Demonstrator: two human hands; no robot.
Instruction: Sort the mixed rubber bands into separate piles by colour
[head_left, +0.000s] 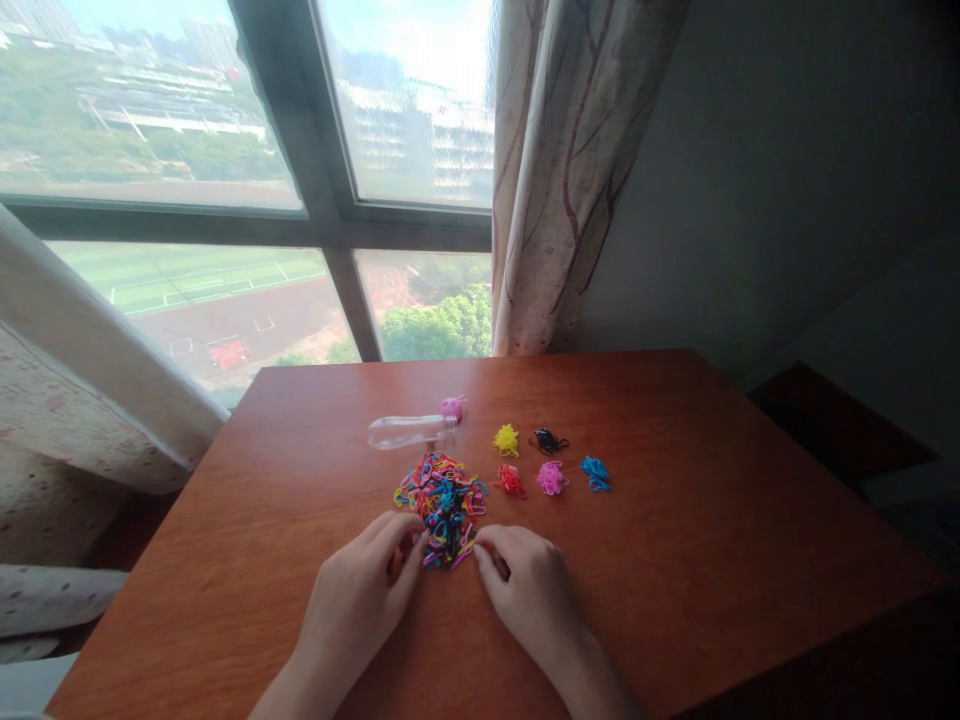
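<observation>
A mixed pile (445,497) of small multicoloured loop-shaped pieces lies on the worktop (675,580); to its right sit a yellow heap (506,440) and a black heap (549,440), with a red heap (511,481), a pink heap (552,478) and a blue heap (595,473) nearer

Both forearms reach in from the bottom edge and slant inward. The left hand (367,570) is bare, its back turned up, running on from the left wrist (319,635) without a sharp bend. Its index finger (400,525) arches forward and down, and the left thumb (409,578) extends toward the same spot, leaving a small gap between them. The right hand (529,570), also bare and back up, leans leftward from the right wrist (566,640), with its fingers curled and the right thumb (489,572) close to the forefinger (491,535). The two hands face each other, near but apart; whether either pinches shut is unclear.
</observation>
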